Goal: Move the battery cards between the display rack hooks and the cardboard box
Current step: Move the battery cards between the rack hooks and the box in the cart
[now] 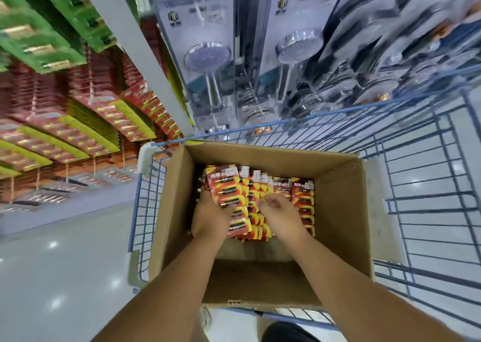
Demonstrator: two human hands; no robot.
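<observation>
The blue wire cart carries an open cardboard box. Inside the box, against its far wall, red-and-yellow battery cards stand in packed rows; their print is too blurred to read. The left hand grips a bundle of cards at the rows' left end. The right hand hovers over the rows, fingers loosely curled, holding nothing. Left of the box, the display rack holds more hanging cards.
</observation>
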